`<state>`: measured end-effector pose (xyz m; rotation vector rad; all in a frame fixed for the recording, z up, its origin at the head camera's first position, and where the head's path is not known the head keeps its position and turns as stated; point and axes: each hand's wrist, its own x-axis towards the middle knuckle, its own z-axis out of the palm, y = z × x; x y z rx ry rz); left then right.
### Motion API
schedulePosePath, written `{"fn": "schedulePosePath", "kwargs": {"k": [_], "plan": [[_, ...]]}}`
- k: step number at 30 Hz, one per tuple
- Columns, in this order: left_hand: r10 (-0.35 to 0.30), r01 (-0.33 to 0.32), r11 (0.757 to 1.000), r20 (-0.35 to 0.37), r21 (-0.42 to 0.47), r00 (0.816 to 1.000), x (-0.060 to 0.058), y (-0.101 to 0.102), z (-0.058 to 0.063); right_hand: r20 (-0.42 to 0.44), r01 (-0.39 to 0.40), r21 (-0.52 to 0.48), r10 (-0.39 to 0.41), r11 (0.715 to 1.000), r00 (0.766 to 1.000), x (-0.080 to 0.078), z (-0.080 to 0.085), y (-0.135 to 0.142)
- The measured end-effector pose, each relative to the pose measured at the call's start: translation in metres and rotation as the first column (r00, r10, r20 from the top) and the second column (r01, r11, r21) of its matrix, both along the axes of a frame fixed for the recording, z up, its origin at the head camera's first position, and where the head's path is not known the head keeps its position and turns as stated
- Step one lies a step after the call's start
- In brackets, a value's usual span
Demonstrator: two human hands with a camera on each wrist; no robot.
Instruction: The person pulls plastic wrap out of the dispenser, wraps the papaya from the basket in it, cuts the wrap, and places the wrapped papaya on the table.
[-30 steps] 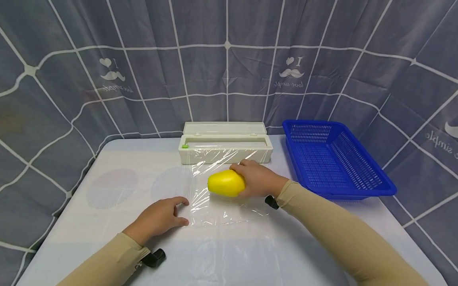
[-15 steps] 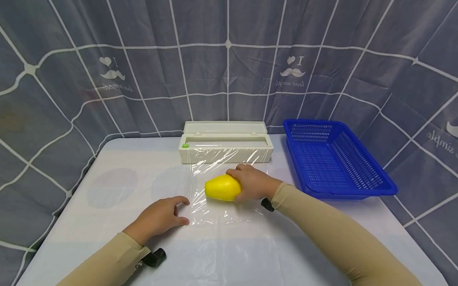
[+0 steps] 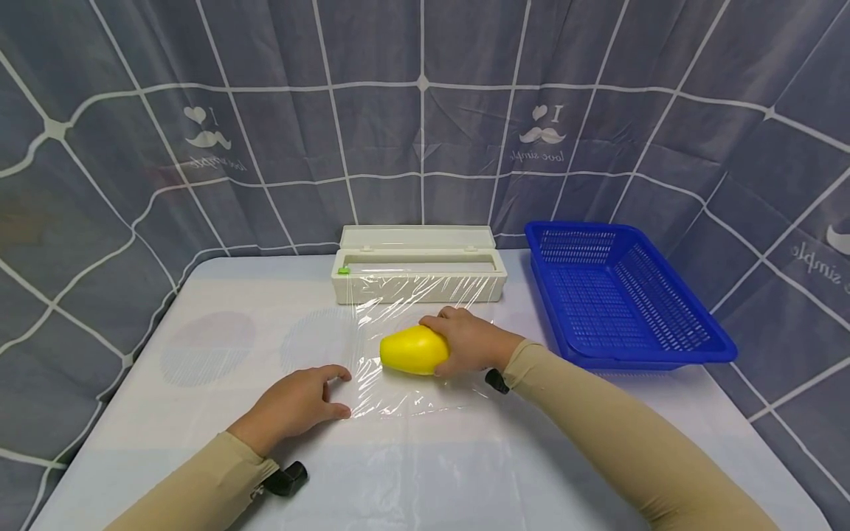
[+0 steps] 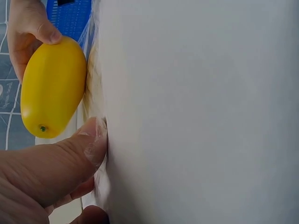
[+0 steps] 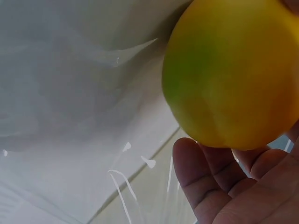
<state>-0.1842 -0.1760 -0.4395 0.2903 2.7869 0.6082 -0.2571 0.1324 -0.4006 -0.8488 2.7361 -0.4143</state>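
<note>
Lane in from the near edge, between left sleeve (image 3: 199, 487) and right sleeve (image 3: 617, 420); left wrist camera (image 3: 285, 479) juts into it. Gap between left hand (image 3: 292, 402) and fruit (image 3: 412, 350), film (image 3: 398, 398) across it. Right hand (image 3: 474, 343) blocks fruit's right end. Box (image 3: 345, 290), lid up, stands behind; film drapes its front. Basket (image 3: 654, 359) bars far right. Room on table (image 3: 166, 420) left of left hand.
</note>
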Motion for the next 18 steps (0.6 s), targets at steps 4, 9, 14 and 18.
{"fn": "schedulePosePath", "kwargs": {"k": [4,9,14,18], "plan": [[-0.011,0.01,1.0,-0.017,-0.016,1.0,0.001,0.0007,0.0006,0.023,0.007,-0.022,-0.006,1.0,1.0,-0.0001,0.0005,0.0011],[-0.034,0.033,0.999,-0.059,-0.017,0.998,0.0029,0.0022,0.0015,0.038,0.012,-0.045,-0.011,0.999,0.999,0.0007,-0.0004,0.0032],[-0.057,0.055,0.998,-0.109,-0.026,0.992,0.0042,0.0028,0.0006,0.047,0.02,-0.043,-0.018,0.999,0.999,0.0033,0.0018,0.0044],[-0.07,0.064,0.997,-0.148,-0.045,0.987,0.0046,0.0027,-0.0006,0.048,0.026,-0.051,-0.024,0.998,0.999,0.0058,0.0046,0.0065]]}}
